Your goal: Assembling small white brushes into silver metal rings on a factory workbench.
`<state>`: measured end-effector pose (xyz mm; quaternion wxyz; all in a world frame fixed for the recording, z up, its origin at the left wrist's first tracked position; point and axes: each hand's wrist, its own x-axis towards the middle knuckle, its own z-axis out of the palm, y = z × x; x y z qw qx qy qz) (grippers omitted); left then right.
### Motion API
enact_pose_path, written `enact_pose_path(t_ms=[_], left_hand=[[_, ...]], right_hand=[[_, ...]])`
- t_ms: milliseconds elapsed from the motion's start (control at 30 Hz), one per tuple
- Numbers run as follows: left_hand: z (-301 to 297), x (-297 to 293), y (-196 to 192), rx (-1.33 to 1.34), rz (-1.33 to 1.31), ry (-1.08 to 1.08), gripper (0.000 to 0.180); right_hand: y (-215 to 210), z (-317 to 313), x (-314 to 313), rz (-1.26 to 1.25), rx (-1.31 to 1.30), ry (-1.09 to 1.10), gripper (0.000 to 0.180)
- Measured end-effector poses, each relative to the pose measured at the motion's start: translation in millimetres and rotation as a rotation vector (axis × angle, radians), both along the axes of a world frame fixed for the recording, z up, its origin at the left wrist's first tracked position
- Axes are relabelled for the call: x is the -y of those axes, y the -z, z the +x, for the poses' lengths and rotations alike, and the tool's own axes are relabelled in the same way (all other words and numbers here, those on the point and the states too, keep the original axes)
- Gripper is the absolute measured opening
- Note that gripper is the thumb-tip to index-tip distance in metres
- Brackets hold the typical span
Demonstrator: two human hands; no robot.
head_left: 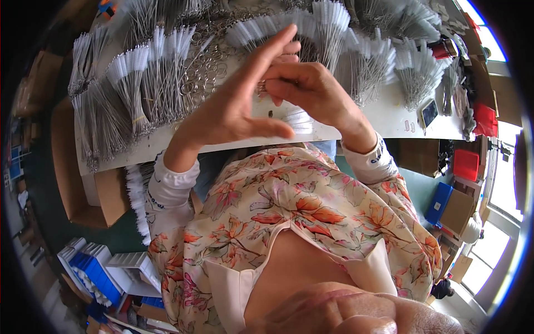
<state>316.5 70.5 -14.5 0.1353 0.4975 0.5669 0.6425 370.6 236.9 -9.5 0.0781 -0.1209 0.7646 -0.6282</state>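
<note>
My left hand (236, 108) is raised over the near edge of the table, with the thumb stretched out to the right and the fingers reaching up, apart from the thumb. Against its fingers my right hand (314, 92) is closed, its index finger and thumb bent together. Anything in that pinch is hidden or too small to name. Beneath the hands lie several white brush heads (298, 119). Left of them is a scatter of metal rings (194, 83). Thin wire-handled brushes with pale bristles stand close by, as a bundle (136, 92) on the left and another bundle (370, 67) on the right.
More brush bundles (328, 28) crowd the far side of the white table (384, 119). A phone (429, 114) lies near its right end, beside a red container (485, 119). Below the left end is an open cardboard box (83, 189); blue bins (97, 275) stand lower left.
</note>
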Motion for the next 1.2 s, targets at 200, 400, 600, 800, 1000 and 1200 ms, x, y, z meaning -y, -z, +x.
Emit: enact_pose_path(t_ms=[200, 400, 600, 800, 1000, 1200], left_hand=[[3, 24, 9, -0.213, -0.072, -0.236, 0.02], [33, 26, 46, -0.329, -0.226, -0.476, 0.029], [55, 90, 99, -0.157, -0.8, -0.836, 0.016], [59, 85, 106, -0.047, -0.71, -0.834, 0.013], [38, 75, 55, 0.385, -0.183, -0.607, 0.005], [13, 75, 19, 0.26, -0.169, -0.288, 0.014]], right_hand=[[-10, 9, 0, -0.185, 0.276, -0.142, 0.02], [40, 49, -47, 0.405, 0.107, -0.064, 0.011], [76, 95, -83, 1.048, 0.045, 0.139, 0.009], [74, 44, 26, 0.355, -0.329, 0.018, 0.007], [69, 21, 50, 0.295, -0.309, -0.073, 0.007], [34, 10, 29, -0.052, 0.108, -0.164, 0.015]])
